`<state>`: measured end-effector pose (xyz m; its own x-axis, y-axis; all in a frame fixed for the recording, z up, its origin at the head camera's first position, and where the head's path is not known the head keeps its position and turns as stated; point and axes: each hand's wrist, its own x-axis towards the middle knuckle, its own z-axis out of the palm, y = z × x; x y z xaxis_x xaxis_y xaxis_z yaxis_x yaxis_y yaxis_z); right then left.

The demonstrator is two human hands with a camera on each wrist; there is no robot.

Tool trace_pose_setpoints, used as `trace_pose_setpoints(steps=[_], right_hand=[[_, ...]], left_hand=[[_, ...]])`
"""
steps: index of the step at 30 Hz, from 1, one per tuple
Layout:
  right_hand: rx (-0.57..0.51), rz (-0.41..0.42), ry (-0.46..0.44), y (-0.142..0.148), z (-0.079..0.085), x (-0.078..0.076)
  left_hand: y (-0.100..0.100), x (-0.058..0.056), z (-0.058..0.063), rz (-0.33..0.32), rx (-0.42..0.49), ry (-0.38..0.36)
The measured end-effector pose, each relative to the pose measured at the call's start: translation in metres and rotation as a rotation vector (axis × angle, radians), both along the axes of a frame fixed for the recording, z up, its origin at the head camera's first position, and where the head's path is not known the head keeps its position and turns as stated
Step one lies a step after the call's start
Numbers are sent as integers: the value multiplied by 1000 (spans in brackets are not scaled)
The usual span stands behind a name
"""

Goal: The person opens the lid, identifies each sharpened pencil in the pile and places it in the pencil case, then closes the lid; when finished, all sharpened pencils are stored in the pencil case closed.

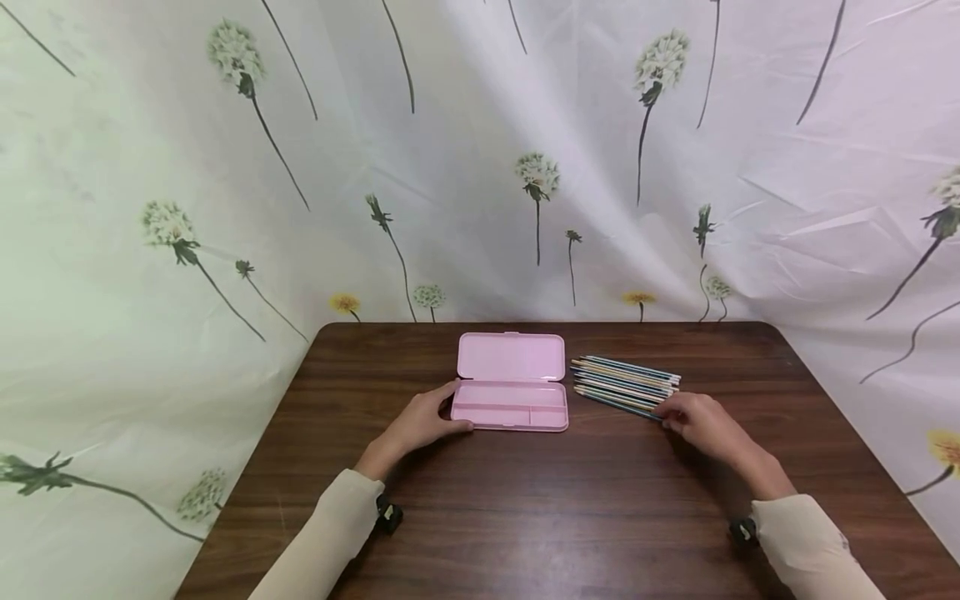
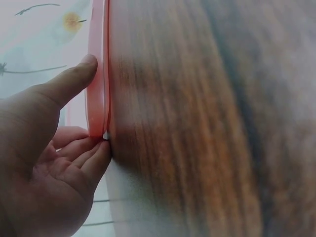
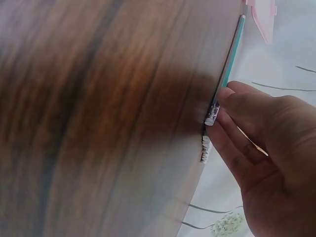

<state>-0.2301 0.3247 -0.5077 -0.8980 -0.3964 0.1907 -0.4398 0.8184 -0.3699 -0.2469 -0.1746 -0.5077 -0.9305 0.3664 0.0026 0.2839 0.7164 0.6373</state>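
A pink pencil case [image 1: 491, 416] lies with its lid [image 1: 512, 357] thrown back on the table, bare compartments showing. At its left end is my left hand [image 1: 423, 419], thumb on the front side and fingers round the corner; the left wrist view shows this grip on the case wall [image 2: 97, 98]. Right of the case lies a row of pencils [image 1: 626, 382], white erasers toward the right. My right hand [image 1: 701, 423] pinches the nearest one, a teal pencil [image 3: 234, 52], near its eraser end. In the right wrist view that pencil lies close along the tabletop; other erasers show behind it.
The dark wood-grain table [image 1: 517, 508] has rounded far corners. Just behind its far edge hangs a white curtain [image 1: 480, 250] printed with dandelions, which also runs down both sides. A small black device [image 1: 387, 515] sits at the left wrist, another [image 1: 744, 532] at the right.
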Motion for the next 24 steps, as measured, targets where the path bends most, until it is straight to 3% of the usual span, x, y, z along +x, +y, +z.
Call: trace_pose_setpoints(steps=[9, 19, 24], right_hand=[[54, 11, 16, -3, -3, 2], [44, 41, 79, -7, -4, 3], [39, 45, 69, -7, -5, 1]], left_hand=[[0, 0, -3, 2, -13, -8], [0, 0, -1, 6, 3, -10], [0, -1, -1, 6, -4, 0]])
